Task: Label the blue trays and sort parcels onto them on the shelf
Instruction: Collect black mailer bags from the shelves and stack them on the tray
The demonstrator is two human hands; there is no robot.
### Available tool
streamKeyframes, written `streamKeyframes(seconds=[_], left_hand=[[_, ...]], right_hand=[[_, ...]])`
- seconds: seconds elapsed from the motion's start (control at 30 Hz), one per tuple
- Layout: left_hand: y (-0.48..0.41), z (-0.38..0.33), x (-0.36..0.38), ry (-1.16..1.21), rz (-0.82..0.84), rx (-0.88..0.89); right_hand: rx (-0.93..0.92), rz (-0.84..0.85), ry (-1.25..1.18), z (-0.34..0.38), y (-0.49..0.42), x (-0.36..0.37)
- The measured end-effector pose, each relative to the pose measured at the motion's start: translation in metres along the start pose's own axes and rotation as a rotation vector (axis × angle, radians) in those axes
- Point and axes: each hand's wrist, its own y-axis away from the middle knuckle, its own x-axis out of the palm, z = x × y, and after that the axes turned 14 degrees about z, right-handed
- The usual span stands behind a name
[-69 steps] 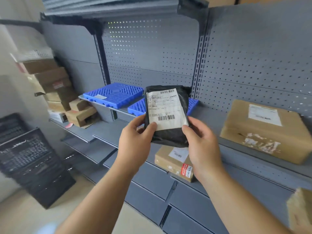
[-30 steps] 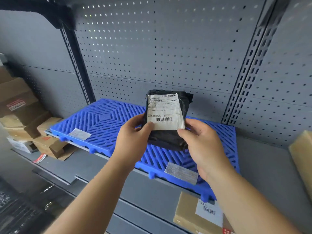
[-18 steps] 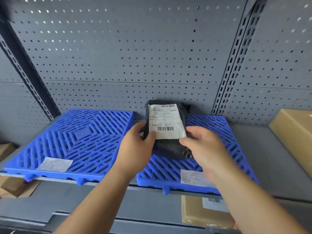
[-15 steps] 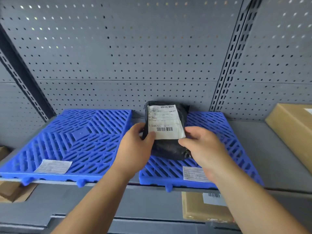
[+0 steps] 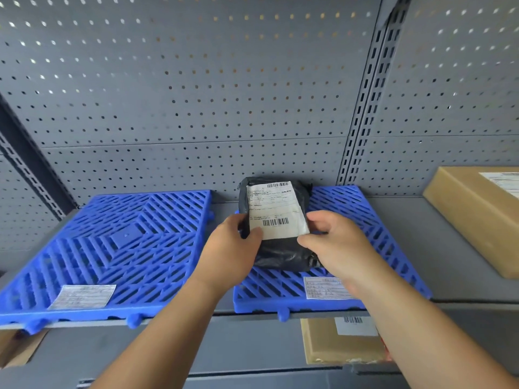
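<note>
A grey perforated metal back panel [image 5: 196, 94] rises behind a grey metal shelf [image 5: 407, 242]. Two blue slatted plastic trays lie side by side on the shelf, the left tray [image 5: 112, 242] and the right tray [image 5: 365, 220]. A large tan cardboard box [image 5: 471, 220] sits on the shelf to the right of them, and a smaller cardboard box [image 5: 331, 346] lies on the level below. A black plastic-wrapped parcel [image 5: 280, 254] is over the right tray's left half; whether it rests on the slats cannot be told. The left hand [image 5: 227, 248] and right hand [image 5: 339, 248] each grip one side of it, thumbs on its white shipping label [image 5: 275, 211]. Each tray has a paper label near its front edge, the left tray label [image 5: 82, 296] and the right tray label [image 5: 325, 287].
</note>
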Motion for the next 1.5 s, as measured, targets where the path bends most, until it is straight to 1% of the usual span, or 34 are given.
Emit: streamKeyframes(seconds=[0.2, 0.27, 0.33, 0.5, 0.63, 0.77, 0.97, 1.1, 1.2, 1.5], left_hand=[[0.0, -0.001, -0.008, 0.067, 0.039, -0.02], [0.003, -0.002, -0.012, 0.062, 0.004, -0.027], [0.008, -0.004, -0.015, -0.006, -0.069, -0.005], [0.02, -0.018, -0.012, -0.148, -0.162, 0.173], [0.028, -0.039, 0.009, -0.243, -0.158, 0.276], [0.034, -0.056, 0.035, -0.282, -0.127, 0.342], [0.052, -0.1, 0.1, -0.4, -0.038, 0.472], [0.072, -0.135, 0.158, -0.422, 0.015, 0.544], [0.093, -0.165, 0.211, -0.416, 0.068, 0.603], [0.17, -0.242, 0.387, -0.373, 0.309, 0.789]], right_hand=[[0.021, -0.023, 0.028, 0.007, 0.003, 0.001], [0.013, -0.046, 0.025, 0.01, 0.006, 0.002], [-0.012, -0.077, 0.037, 0.012, 0.01, 0.001], [-0.051, -0.166, 0.149, 0.014, 0.024, 0.001], [-0.074, -0.247, 0.202, 0.006, 0.04, -0.006], [-0.042, -0.318, 0.26, -0.005, 0.059, -0.022], [-0.02, -0.488, 0.305, -0.035, 0.12, -0.081], [0.008, -0.581, 0.311, -0.058, 0.172, -0.128], [0.035, -0.64, 0.312, -0.082, 0.221, -0.169], [0.156, -0.853, 0.232, -0.161, 0.381, -0.283]])
